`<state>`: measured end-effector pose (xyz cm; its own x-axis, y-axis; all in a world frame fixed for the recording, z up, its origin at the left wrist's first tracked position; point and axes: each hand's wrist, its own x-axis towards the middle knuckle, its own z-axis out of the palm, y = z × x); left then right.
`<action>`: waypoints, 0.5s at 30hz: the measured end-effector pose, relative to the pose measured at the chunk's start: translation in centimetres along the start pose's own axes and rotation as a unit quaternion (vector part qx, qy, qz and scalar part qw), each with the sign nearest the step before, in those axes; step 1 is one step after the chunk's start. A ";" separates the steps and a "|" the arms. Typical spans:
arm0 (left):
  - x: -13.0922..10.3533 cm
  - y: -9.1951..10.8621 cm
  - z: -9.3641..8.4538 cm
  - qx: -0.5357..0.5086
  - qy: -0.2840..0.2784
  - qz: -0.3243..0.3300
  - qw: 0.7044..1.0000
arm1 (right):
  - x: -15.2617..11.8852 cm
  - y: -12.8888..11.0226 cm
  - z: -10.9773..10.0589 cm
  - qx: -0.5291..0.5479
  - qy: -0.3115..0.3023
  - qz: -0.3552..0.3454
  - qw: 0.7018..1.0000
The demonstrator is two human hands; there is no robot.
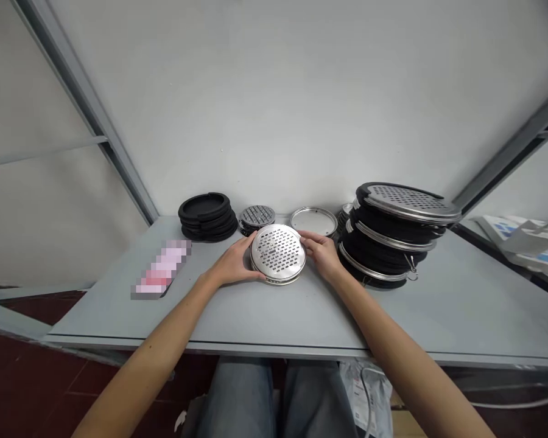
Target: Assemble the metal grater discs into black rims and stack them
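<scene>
A round silver metal plate (278,252) pierced with rows of small slots is tilted toward me above the middle of the table. Another metal rim shows just under its lower edge. My left hand (234,263) grips the plate's left side, thumb at the lower edge and fingers at the upper left. On the other side, the fingers of my right hand (320,250) are closed at the upper right rim. Behind it lie a small stack of dark slotted discs (257,215) and a shallow round metal lid or tray (314,221).
Black padded rings (207,216) are stacked at the back left, near a pixelated phone-like object (163,269). To the right stands a leaning stack of black, metal-rimmed round pieces (388,237), with a wire clasp (411,267). A wall and metal frame posts bound the grey table (278,322).
</scene>
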<state>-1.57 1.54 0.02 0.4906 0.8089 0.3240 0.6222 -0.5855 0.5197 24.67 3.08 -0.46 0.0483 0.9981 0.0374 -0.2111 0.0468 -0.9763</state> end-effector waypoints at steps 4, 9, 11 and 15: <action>0.1 -0.1 0.1 0.006 0.008 0.005 1.000 | 0.4 0.6 -0.2 -0.120 0.034 -0.062 0.990; 0.3 0.0 0.0 0.001 0.010 0.005 1.000 | 0.3 1.2 -0.5 -0.235 0.011 -0.122 0.964; 0.3 0.0 0.0 -0.001 -0.003 0.010 1.000 | 0.1 1.2 -0.5 -0.276 0.000 -0.127 0.953; 0.4 -0.1 0.2 -0.001 -0.005 0.009 1.000 | -0.2 1.2 -0.4 -0.330 -0.002 -0.159 0.931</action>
<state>-1.37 1.90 -0.05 0.5072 0.7981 0.3252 0.6125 -0.5993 0.5154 24.80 2.92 -1.73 0.0012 0.9380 0.3466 0.4579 0.3076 -0.8341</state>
